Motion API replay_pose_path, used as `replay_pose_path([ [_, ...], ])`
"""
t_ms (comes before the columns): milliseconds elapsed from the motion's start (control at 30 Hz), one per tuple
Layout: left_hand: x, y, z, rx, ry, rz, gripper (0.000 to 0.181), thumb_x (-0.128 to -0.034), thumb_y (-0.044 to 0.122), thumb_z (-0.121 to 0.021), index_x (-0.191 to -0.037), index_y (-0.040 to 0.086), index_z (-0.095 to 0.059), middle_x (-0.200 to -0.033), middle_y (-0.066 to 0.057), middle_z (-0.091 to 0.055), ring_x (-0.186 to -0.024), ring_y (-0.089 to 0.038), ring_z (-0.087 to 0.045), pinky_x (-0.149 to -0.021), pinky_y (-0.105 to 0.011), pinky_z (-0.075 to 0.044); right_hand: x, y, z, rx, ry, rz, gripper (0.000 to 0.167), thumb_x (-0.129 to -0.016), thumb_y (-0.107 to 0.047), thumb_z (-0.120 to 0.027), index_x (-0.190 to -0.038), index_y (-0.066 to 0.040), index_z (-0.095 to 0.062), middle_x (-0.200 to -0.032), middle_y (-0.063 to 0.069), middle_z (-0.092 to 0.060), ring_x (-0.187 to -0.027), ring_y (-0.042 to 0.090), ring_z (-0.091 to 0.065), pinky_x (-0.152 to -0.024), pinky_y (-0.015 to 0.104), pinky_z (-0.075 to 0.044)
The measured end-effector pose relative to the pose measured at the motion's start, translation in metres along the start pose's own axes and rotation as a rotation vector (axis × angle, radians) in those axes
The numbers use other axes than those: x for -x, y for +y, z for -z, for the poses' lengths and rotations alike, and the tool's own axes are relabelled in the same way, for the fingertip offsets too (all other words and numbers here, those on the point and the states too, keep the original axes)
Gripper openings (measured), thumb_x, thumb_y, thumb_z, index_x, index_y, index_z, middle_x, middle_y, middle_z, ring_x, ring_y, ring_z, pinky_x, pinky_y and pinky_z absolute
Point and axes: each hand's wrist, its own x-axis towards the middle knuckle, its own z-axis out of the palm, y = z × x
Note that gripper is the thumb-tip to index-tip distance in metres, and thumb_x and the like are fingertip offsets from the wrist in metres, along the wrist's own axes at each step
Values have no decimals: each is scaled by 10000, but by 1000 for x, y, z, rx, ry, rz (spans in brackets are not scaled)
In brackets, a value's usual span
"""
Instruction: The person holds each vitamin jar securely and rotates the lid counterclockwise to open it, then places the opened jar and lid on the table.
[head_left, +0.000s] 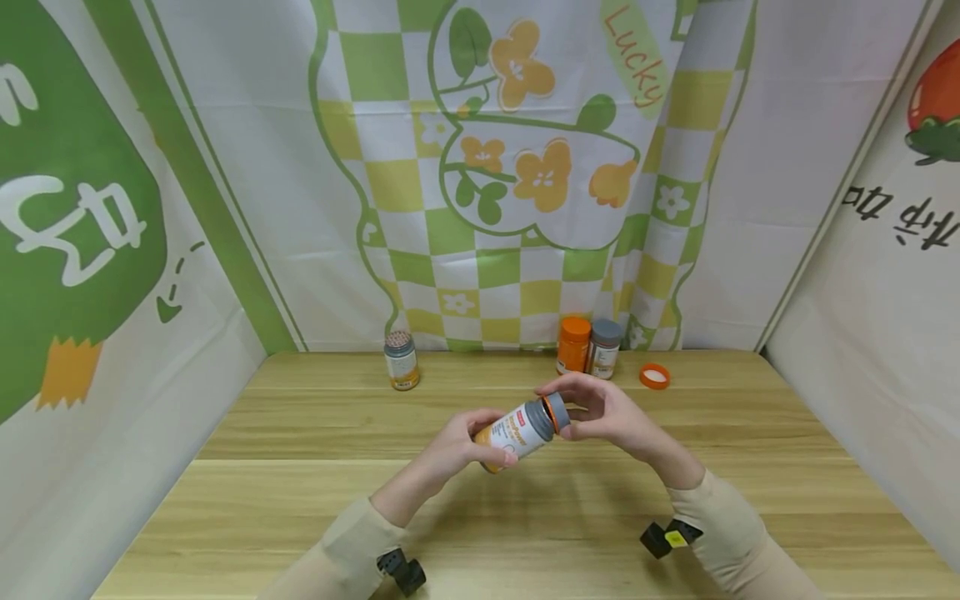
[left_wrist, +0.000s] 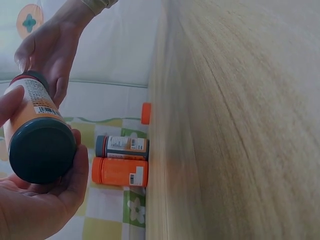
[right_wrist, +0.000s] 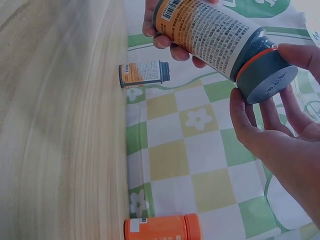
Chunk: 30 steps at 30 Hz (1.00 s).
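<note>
My left hand (head_left: 470,442) grips a white and orange bottle (head_left: 517,429) around its body, tilted with its neck up to the right above the table. In the left wrist view, the bottle's dark base (left_wrist: 42,150) faces the camera. At the bottle's mouth, my right hand (head_left: 600,410) pinches a grey cap (head_left: 557,412) between thumb and fingers. An orange edge (right_wrist: 256,61) shows along the cap's rim. The cap sits slightly askew on the neck in the right wrist view; whether its threads are engaged I cannot tell.
At the back left of the wooden table (head_left: 300,500) stands a bottle (head_left: 402,363) with no cap on it. An orange bottle (head_left: 573,346) and a grey-capped bottle (head_left: 604,350) stand side by side at the back. Right of them lies an orange cap (head_left: 655,377). Printed curtains (head_left: 487,275) hang behind.
</note>
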Motion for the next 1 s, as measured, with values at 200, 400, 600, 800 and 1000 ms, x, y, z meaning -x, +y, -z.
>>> replay_pose_path([
  [200, 0, -1, 2, 21, 11, 3, 564, -724, 121, -747, -1245, 13, -560, -986, -39, -654, -862, -139, -592, -726, -289, -500, 0, 3, -1, -11, 23, -8, 495, -822, 27, -664, -1280, 37, -477, -1318, 63, -535, -1183, 192, -520, -852, 327, -522],
  [400, -1, 0, 2, 17, 27, 2, 586, -702, 108, -756, -1244, 21, -552, -992, -56, -659, -873, -138, -598, -749, -290, -492, 0, 3, -3, -15, 43, -34, 501, -814, 4, -680, -1273, 16, -482, -1319, 61, -530, -1179, 237, -513, -852, 355, -523],
  [600, -1, 2, 1, 18, 31, -2, 599, -700, 100, -758, -1250, 32, -532, -1030, -87, -647, -897, -147, -592, -752, -300, -484, 1, 3, -4, -23, 60, -47, 493, -822, -8, -675, -1272, 4, -473, -1304, 53, -536, -1160, 238, -527, -846, 363, -527],
  [800, -2, 2, 1, 38, 16, -25, 590, -724, 74, -752, -1258, 33, -503, -1093, -106, -635, -931, -156, -597, -771, -304, -487, 1, 3, -3, -26, 93, -60, 483, -839, -17, -650, -1277, -5, -446, -1292, 92, -521, -1140, 191, -556, -851, 351, -526],
  [1000, -3, 3, 1, 21, 37, -17, 585, -718, 60, -761, -1241, 45, -499, -1092, -114, -633, -942, -163, -595, -777, -307, -475, 1, 5, -1, -20, 110, -101, 527, -847, -46, -648, -1329, -11, -437, -1331, 106, -500, -1152, 165, -556, -856, 343, -520],
])
